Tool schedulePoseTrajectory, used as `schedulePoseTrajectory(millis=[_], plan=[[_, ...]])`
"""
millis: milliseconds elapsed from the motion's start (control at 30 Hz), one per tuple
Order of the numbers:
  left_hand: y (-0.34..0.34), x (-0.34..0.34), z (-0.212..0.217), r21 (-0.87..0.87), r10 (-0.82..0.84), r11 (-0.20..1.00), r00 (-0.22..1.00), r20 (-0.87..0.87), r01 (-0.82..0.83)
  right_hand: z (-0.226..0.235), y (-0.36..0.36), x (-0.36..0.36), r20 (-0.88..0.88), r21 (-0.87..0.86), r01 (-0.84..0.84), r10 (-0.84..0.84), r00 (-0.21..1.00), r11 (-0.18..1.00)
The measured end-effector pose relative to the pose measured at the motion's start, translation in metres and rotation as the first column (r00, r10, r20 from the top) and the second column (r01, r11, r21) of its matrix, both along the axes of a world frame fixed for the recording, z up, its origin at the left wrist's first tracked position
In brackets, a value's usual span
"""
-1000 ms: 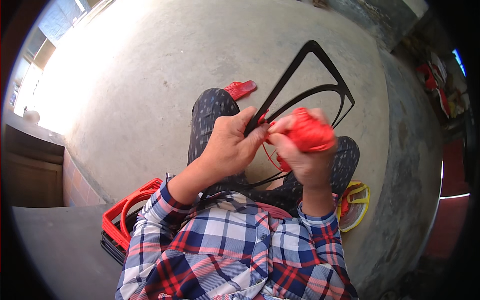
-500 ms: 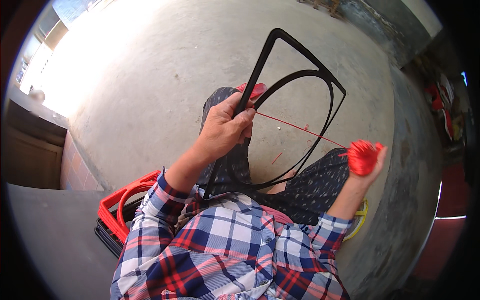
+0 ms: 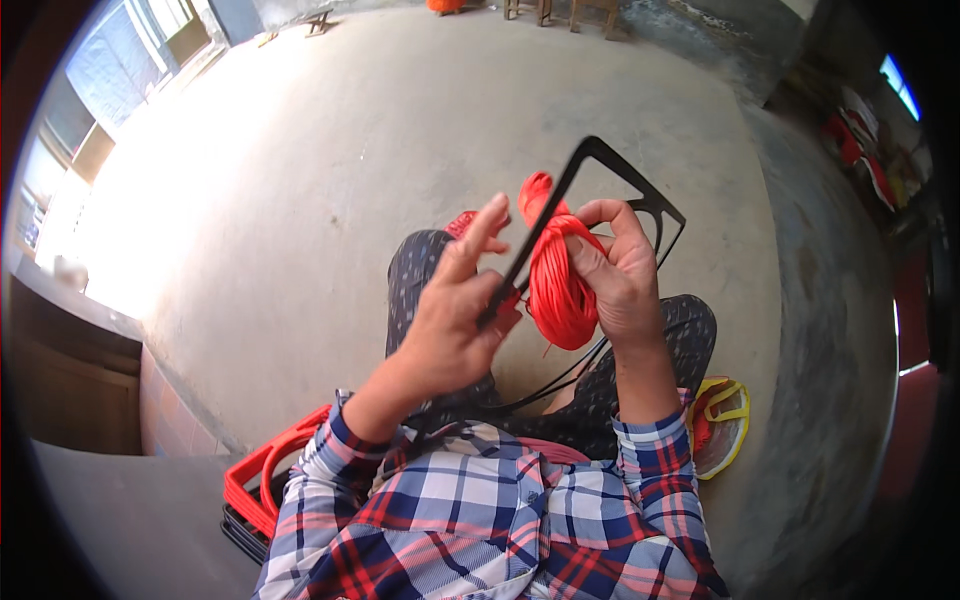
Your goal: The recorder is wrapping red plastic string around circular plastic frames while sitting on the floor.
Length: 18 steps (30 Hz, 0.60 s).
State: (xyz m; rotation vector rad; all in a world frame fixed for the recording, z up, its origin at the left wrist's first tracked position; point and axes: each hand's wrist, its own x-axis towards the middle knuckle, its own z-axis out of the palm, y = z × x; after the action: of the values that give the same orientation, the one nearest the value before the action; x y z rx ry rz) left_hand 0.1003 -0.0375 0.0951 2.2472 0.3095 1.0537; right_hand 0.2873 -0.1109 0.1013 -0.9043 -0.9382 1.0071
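Observation:
A black rectangular frame with a curved inner hoop (image 3: pixel 598 150) stands tilted over my lap. My right hand (image 3: pixel 625 275) grips a thick hank of red cord (image 3: pixel 562 285) at the frame's near side bar, the hank's upper end sticking out beyond that bar. Against the bar's lower part rests my left hand (image 3: pixel 450 310), its upper fingers raised and spread, slightly blurred. A little red cord shows on the bar beside its thumb. Much of the hoop is hidden behind the hank and my right hand.
Red frames (image 3: pixel 255 485) lie stacked on black ones by my left side. At my right sits a yellow-rimmed container (image 3: pixel 735 430) with red material inside. Wooden stools (image 3: pixel 592 14) stand far off by the wall.
My right hand has brought the red cord hank from the far right in to the frame's side bar. The left hand's fingers have lifted and spread. The frame sits lower.

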Motion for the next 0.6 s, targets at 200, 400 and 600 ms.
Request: schedulePoseTrajectory(millis=[200,400,600], plan=[[0.005,-0.01,0.007,-0.133,-0.14,0.98,0.988,0.059,0.146,-0.006,-0.005,0.005,-0.089,0.056,-0.145,0.15,0.985,0.988],[0.014,-0.01,0.0,-0.382,-0.32,0.854,0.935,0.151,0.354,-0.049,0.003,-0.007,-0.854,0.049,-0.322,0.206,0.477,0.946],[0.017,-0.007,-0.008,-0.41,-0.314,0.843,0.937,0.152,0.349,-0.019,0.03,-0.014,-0.688,0.132,-0.211,0.242,0.684,0.969]])
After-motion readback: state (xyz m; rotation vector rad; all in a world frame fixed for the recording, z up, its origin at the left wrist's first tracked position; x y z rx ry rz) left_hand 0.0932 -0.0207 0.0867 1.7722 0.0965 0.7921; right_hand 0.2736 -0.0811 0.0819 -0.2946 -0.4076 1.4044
